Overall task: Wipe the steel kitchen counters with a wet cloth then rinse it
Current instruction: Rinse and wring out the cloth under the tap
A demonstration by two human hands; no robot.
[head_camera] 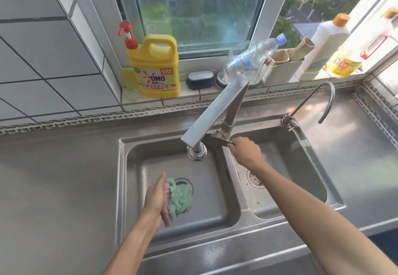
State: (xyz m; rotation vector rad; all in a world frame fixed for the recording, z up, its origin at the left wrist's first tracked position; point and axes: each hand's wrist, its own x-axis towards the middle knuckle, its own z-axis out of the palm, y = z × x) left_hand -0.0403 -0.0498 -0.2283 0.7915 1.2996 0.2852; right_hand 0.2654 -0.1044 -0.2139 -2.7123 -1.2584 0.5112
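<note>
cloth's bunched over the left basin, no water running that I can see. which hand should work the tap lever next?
Right. The right hand already touches the faucet lever, while the left hand grips the green cloth in the left basin below the spout, so it is probably best kept there.

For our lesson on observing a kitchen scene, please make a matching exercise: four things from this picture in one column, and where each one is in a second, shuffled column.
Things:
1. green cloth
2. yellow detergent jug
3. right hand
4. thin curved tap

Places:
A. on the tiled window sill
B. at the lever at the base of the main faucet
C. held by the left hand over the left sink basin
D. on the counter behind the right sink basin

Pairs: 1-C, 2-A, 3-B, 4-D
</note>
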